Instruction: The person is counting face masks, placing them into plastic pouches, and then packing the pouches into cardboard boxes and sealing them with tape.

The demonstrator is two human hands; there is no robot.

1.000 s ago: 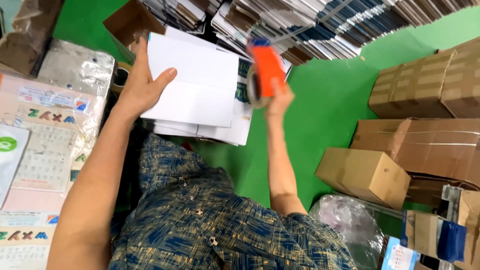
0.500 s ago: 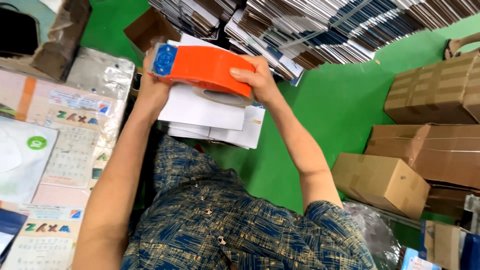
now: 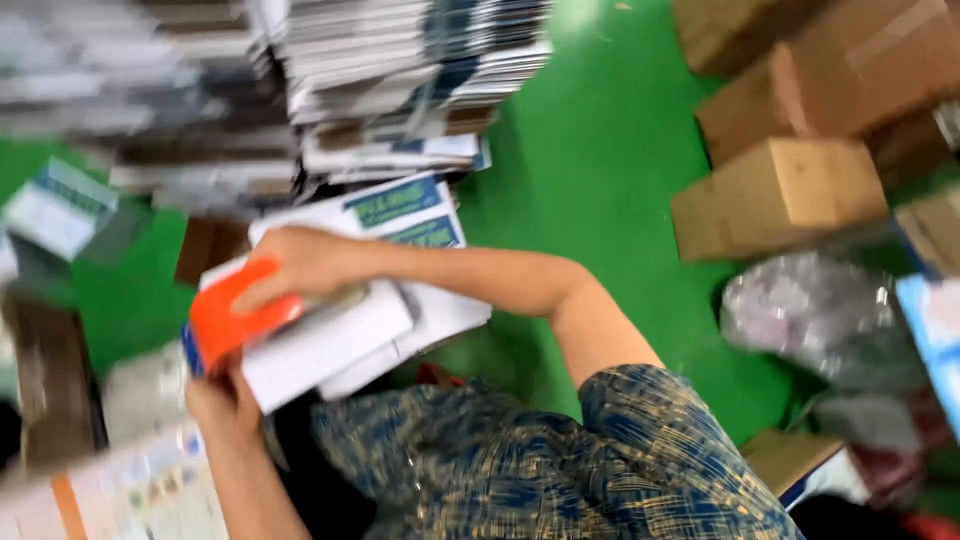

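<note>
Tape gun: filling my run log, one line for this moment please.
right hand on tape gun | left hand under it | white box beneath

The person wears a short-sleeved shirt of dark blue cloth with a yellowish, scratchy crosshatch pattern.

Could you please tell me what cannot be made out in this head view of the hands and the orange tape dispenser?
- Orange tape dispenser: motion blur smears its outline.
- Left hand: the dispenser and white parcel cover its fingertips.
- Right hand: blur hides its grip on the dispenser.
- Stacked booklets: blurred, cut off by the top edge.
</note>
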